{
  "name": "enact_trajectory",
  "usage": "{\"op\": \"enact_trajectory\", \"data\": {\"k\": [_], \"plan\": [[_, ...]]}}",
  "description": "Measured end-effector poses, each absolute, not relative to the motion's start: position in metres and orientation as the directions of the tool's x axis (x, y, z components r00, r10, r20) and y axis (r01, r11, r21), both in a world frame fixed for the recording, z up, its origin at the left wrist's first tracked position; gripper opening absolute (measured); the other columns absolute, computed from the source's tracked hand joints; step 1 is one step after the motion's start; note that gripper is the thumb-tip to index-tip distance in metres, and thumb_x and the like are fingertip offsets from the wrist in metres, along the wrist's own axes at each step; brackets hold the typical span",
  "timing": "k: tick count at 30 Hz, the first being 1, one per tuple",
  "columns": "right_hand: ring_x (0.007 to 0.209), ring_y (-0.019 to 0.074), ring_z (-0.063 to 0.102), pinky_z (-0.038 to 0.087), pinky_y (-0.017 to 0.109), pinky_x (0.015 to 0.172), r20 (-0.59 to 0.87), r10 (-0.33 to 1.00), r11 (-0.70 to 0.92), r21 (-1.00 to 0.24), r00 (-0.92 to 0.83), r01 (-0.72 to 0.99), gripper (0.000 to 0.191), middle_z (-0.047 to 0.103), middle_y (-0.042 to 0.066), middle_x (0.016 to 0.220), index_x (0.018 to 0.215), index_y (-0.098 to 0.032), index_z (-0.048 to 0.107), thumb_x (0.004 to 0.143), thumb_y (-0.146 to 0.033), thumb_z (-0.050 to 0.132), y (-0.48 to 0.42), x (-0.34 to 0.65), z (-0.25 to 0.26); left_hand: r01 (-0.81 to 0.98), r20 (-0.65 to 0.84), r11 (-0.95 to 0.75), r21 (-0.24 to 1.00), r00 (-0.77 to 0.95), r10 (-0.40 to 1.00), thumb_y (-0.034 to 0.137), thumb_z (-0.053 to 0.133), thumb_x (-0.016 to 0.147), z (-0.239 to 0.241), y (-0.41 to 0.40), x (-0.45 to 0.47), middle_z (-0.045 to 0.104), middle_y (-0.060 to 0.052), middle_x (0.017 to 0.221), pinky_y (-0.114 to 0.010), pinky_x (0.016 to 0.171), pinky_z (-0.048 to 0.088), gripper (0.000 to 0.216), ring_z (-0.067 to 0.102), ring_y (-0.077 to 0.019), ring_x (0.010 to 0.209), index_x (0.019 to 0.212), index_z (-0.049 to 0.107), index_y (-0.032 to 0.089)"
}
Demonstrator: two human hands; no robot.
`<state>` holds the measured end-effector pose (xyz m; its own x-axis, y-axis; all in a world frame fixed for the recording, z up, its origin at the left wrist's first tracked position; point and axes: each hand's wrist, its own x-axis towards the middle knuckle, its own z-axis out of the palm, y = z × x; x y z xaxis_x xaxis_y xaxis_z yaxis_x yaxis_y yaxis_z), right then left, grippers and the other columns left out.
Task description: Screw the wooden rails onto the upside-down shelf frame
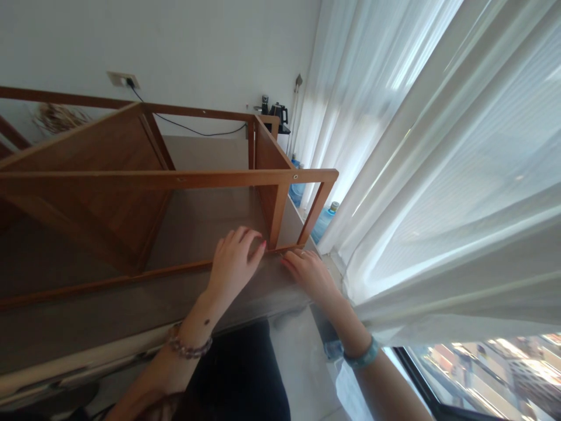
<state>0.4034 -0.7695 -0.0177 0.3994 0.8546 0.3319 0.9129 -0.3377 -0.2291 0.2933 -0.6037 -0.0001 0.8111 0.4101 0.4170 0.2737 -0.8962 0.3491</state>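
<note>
A brown wooden frame (236, 178) with upright panels lies across a grey surface (245, 286) in front of me. My left hand (236, 254) hovers at its lower rail (175, 269), left of the corner post (278, 216). Its fingers are loosely bent, the thumb stands apart from them, and nothing shows between. My right hand (309, 272) rests at the right end of that rail, below the short end post (318, 211). Its fingers are pressed together by the rail; what lies between their tips is too small to make out.
White curtains (377, 175) hang at the right, beside a window (504, 374). Large blue water bottles (323, 225) stand on the floor behind the frame's end. A black kettle (279, 112) and a wall socket (123, 79) with a cable (193, 130) are at the back.
</note>
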Motion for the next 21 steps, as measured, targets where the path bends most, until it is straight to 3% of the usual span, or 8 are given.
{"op": "enact_trajectory", "data": {"k": [5, 11, 21], "plan": [[0.082, 0.0183, 0.062, 0.041, 0.030, 0.075, 0.313, 0.886, -0.300, -0.178, 0.343, 0.937, 0.019, 0.067, 0.005, 0.083, 0.087, -0.020, 0.063, 0.096, -0.028, 0.049, -0.762, 0.409, -0.016, 0.251, 0.352, -0.939, 0.233, 0.879, 0.322, 0.034, 0.036, 0.094, -0.008, -0.602, 0.304, 0.067, -0.006, 0.099, -0.035, 0.077, 0.036, 0.030, 0.058, -0.0219, 0.094, 0.100, 0.063, 0.022], [0.081, 0.0186, 0.064, 0.040, 0.029, 0.070, 0.267, 0.907, -0.290, -0.161, 0.324, 0.944, 0.017, 0.070, 0.006, 0.087, 0.090, -0.020, 0.065, 0.096, -0.028, 0.050, -0.760, 0.414, -0.006, 0.208, 0.304, -0.953, 0.222, 0.914, 0.270, 0.028, 0.038, 0.093, -0.010, -0.605, 0.305, 0.067, -0.005, 0.097, -0.036, 0.077, 0.037, 0.028, 0.058, -0.0220, 0.095, 0.097, 0.065, 0.022], [0.071, 0.0197, 0.063, 0.033, 0.030, 0.062, 0.249, 0.914, -0.303, -0.104, 0.319, 0.947, 0.022, 0.068, 0.005, 0.076, 0.086, -0.020, 0.064, 0.096, -0.033, 0.050, -0.752, 0.420, -0.009, 0.180, 0.278, -0.961, 0.211, 0.931, 0.235, 0.027, 0.039, 0.090, -0.014, -0.606, 0.305, 0.064, -0.006, 0.099, -0.035, 0.079, 0.040, 0.022, 0.056, -0.0230, 0.098, 0.092, 0.060, 0.019]]}}
